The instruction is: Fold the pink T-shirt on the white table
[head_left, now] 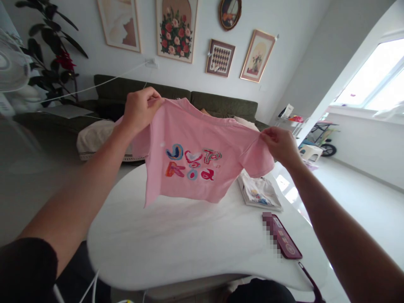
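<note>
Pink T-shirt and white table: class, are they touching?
Apart. The head view shows the pink T-shirt held up by both hands, its hem hanging clear above the white table.

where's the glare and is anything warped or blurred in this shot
Head view: the window is blown out white; walls bow from wide-angle distortion; a fan at the left edge is soft; the pink shirt between both hands stays sharp; a patch on the maroon case is pixelated.
</note>
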A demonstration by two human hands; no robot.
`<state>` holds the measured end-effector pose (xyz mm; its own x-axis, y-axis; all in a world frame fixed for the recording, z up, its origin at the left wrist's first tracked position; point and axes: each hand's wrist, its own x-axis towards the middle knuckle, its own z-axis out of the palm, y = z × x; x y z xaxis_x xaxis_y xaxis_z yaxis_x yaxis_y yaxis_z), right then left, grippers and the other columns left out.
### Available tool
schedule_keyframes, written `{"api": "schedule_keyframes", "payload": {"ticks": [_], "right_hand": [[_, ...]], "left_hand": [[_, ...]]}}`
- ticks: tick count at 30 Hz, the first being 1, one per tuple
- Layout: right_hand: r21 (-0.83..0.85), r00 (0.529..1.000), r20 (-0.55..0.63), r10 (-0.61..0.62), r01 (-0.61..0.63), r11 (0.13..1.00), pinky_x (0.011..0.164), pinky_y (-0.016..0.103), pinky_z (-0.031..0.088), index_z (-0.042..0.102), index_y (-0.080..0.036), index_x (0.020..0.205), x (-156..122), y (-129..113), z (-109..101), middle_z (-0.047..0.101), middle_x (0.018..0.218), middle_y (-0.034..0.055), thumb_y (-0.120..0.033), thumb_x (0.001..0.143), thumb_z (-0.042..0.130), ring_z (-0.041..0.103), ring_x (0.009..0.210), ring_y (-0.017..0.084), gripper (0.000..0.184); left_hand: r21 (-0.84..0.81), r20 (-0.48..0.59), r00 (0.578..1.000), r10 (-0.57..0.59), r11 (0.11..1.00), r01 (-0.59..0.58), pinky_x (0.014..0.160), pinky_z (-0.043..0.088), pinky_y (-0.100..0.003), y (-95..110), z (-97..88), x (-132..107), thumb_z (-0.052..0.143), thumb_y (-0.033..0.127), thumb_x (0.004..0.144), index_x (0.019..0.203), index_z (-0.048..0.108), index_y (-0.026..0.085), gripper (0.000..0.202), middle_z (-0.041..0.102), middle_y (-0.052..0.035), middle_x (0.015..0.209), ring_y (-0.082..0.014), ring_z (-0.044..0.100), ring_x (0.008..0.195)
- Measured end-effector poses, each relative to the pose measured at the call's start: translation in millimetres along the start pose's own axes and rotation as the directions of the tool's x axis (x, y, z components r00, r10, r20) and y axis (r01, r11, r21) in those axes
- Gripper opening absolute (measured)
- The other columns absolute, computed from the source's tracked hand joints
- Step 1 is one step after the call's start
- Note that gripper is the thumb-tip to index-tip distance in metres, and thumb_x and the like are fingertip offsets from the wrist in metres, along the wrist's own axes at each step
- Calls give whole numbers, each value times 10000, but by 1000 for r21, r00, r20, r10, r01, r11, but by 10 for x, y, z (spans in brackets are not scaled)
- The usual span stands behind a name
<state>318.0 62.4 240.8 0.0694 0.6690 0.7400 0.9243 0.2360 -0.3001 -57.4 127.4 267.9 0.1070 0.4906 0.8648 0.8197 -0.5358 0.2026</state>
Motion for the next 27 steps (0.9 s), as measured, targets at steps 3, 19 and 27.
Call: {"api": "schedule_keyframes", "payload": {"ticks": [3,19,27], "right_hand": [[203,995,40,87,-93,975,429,231,289,541,-191,866,-20,-77,-13,448,513,-49,-305,781,439,369,424,96,174],[118,979,161,-127,109,987,564,242,356,544,-180,792,65,-178,-278,565,717,14,-305,771,522,478,647,117,129],[-83,980,41,-193,196,977,558,259,321,512,-180,849,164,-330,-357,563,714,34,-200,784,474,454,608,116,78]], "left_hand": [[-25,14,1000,1,1000,0,705,332,-171,-10,-86,-23,401,422,883,940,548,56,398,608,-16,895,-66,477,756],[-24,80,996,-51,998,53,754,329,-177,-37,-279,-32,358,457,875,985,530,36,468,596,-9,969,-54,440,790],[-186,38,999,16,983,-8,654,354,-184,27,-279,-102,452,426,854,895,558,93,352,578,16,791,-61,435,678]]}}
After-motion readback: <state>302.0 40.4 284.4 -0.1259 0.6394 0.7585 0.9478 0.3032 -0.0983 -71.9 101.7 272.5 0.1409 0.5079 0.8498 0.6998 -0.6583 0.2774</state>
